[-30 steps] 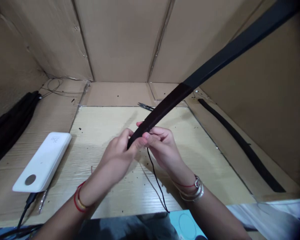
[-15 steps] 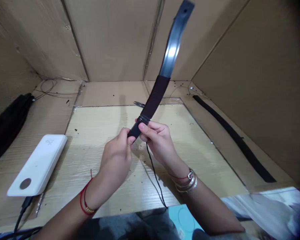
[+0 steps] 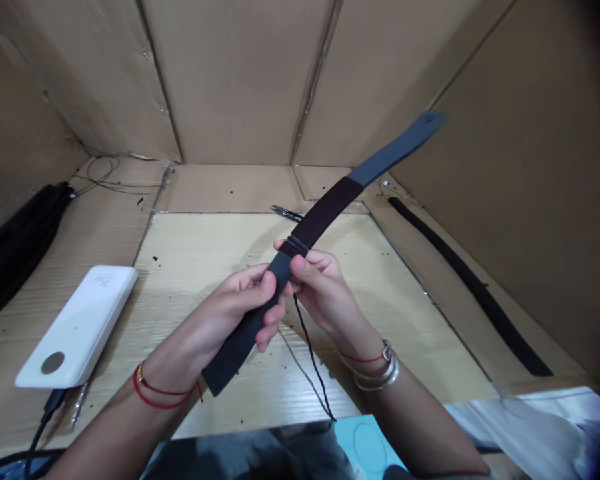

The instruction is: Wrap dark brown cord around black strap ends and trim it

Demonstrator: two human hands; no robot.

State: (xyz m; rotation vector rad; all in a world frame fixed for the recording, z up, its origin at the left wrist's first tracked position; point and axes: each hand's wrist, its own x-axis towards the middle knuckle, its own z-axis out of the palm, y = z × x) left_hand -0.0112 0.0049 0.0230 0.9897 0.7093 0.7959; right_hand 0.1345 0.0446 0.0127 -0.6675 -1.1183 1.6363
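Note:
A long, dark curved strip slants across the middle, its far end up at the right and its near end low at the left. Dark cord is wound closely round its middle section, with looser turns nearest my hands. My left hand is closed round the lower part, thumb on top. My right hand pinches the strip just below the looser turns, its thumb on the edge. From beneath my right hand a thin black cord hangs down to the table's front edge.
Small dark scissors lie behind the strip. At the left are a white power bank with a cable and a black cloth bundle. Another black strip lies at the right. A light blue box is below the front edge. Cardboard walls surround the table.
The strip has tilted down to the right, and its near end now shows beyond my left hand. My left hand has changed its hold, with its fingers now wrapped round the strip.

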